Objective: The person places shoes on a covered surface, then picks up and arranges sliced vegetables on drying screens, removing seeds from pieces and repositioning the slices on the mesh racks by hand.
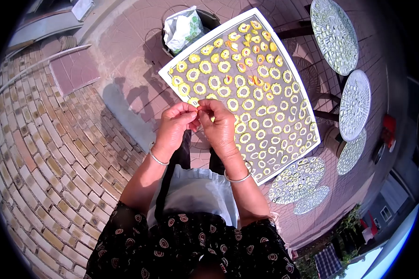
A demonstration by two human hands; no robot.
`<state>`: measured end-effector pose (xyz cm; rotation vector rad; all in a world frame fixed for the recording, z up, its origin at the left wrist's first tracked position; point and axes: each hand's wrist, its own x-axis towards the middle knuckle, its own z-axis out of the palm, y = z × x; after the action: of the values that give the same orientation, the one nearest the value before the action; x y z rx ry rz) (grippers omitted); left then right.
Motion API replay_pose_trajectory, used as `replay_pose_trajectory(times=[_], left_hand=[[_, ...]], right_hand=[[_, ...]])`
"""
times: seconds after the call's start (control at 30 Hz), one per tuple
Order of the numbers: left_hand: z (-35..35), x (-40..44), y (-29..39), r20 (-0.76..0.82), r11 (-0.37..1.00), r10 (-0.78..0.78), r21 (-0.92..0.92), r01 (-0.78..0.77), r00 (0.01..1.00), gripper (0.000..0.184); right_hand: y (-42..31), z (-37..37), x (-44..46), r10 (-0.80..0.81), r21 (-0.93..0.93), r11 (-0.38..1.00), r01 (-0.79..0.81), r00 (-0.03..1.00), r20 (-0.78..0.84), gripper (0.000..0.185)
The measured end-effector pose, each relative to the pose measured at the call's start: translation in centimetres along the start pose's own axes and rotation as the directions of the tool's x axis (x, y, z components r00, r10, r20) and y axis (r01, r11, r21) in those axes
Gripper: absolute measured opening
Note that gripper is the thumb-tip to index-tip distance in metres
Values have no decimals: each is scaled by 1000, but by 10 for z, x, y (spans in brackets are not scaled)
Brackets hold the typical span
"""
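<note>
My left hand [174, 123] and my right hand [216, 123] meet fingertip to fingertip above the near left edge of a white-framed mesh screen [176, 68]. Both are closed in a pinch. Whatever lies between the fingertips is too small and hidden to name. Spread over the mesh are many ring-shaped slices [214, 83] with scalloped yellow rims, looking like cut bitter melon. Some orange, redder pieces [255, 81] lie among them toward the middle and far end. A slice [193, 101] shows just beyond my fingers.
Beyond the screen, a dark bucket [210, 19] holds a white plastic bag [181, 30]. To the right stand several round trays [334, 35] covered with slices. A brick-paved strip [46, 162] runs along the left. A pale apron or cloth [195, 186] covers my lap.
</note>
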<state>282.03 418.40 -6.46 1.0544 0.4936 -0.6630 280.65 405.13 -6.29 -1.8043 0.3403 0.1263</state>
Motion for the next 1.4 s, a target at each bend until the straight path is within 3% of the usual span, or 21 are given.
replay_pose_trajectory(times=[0.1, 0.27, 0.33, 0.4, 0.43, 0.47, 0.5, 0.63, 0.77, 0.9, 1.13, 1.27, 1.4], left_hand=[[-1, 7, -30, -43, 988, -55, 144, 60, 998, 5], [-31, 19, -107, -46, 893, -137, 427, 144, 989, 1], [-58, 22, -150, -43, 723, -80, 685, 87, 996, 4], [-82, 22, -186, 185, 413, 193, 875, -251, 964, 7], [-90, 21, -195, 244, 330, 191, 896, -297, 951, 8], [-97, 18, -204, 301, 248, 183, 907, -340, 936, 10], [-100, 13, -206, 284, 252, 126, 918, -307, 951, 10], [-124, 5, -231, 285, -68, -121, 953, -295, 951, 9], [-140, 4, -238, 307, -180, -227, 919, -349, 924, 15], [-149, 7, -245, 331, -185, -224, 909, -374, 916, 16], [-149, 12, -248, 258, -169, -234, 939, -300, 938, 14], [-148, 17, -247, 256, -152, -224, 944, -293, 940, 13], [-149, 21, -245, 253, -150, -238, 944, -293, 938, 14]], right_hand=[[37, -11, -7, 191, 134, 973, -186, 981, -31, 16], [106, -48, -15, 340, 89, 939, -331, 932, -124, 15], [144, -61, -17, 372, 108, 927, -358, 912, -173, 15], [176, -73, -15, 436, 158, 898, -410, 875, -211, 13], [186, -79, -11, 465, 163, 884, -437, 855, -229, 13], [197, -85, -8, 495, 168, 869, -466, 833, -247, 13], [208, -89, -3, 501, 190, 865, -465, 825, -263, 13], [252, -101, 19, 486, 207, 874, -440, 811, -325, 13], [285, -109, 47, 429, 134, 903, -408, 832, -352, 16], [305, -113, 75, 353, 75, 933, -352, 852, -387, 16], [327, -95, 115, 589, 451, 790, -415, 718, -371, 17], [327, -79, 131, 621, 500, 766, -405, 666, -412, 17], [327, -66, 145, 667, 553, 738, -387, 543, -510, 16]])
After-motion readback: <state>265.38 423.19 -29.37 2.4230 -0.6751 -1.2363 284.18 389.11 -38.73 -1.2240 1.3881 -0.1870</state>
